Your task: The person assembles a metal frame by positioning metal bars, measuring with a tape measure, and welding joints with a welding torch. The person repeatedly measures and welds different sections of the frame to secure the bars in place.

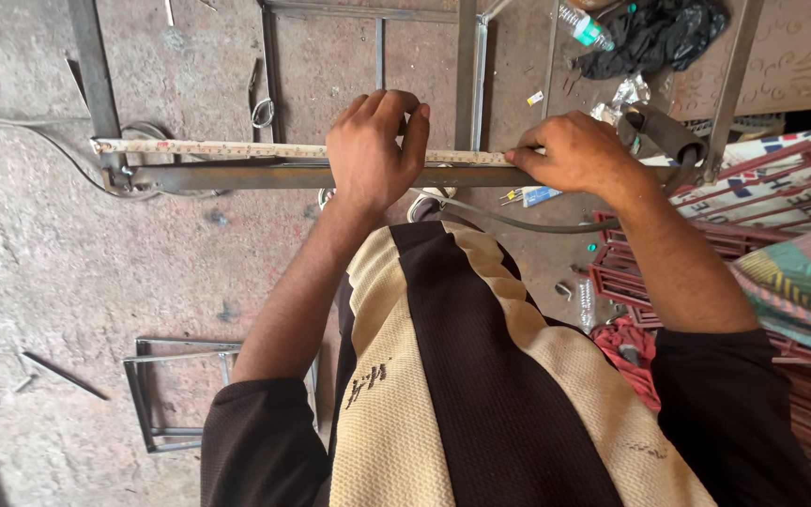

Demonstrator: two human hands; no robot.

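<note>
1. A rusty metal bar (pixel 237 176) is held level across the middle of the view, above a concrete floor (pixel 68 282).
2. A tape measure (pixel 208 148) is laid along the far edge of the bar, its end hooked at the bar's left tip.
3. The left hand (pixel 373 150) is clenched over bar and tape together near the middle, fingers curled over the far side.
4. The right hand (pixel 570 150) is pressed on the tape further right, the tape pinched against the bar by the fingertips.
5. The near part of the view is filled by the person's cream and dark shirt (pixel 462 376), which hides the floor below.
6. A small metal frame (pixel 166 394) lies on the floor at the near left.
7. Red metal grilles (pixel 762 235) are stacked at the right, and a plastic bottle (pixel 582 28) lies at the far right beside a dark cloth (pixel 659 33).
8. A grey cable (pixel 518 223) is seen passing just under the bar.
</note>
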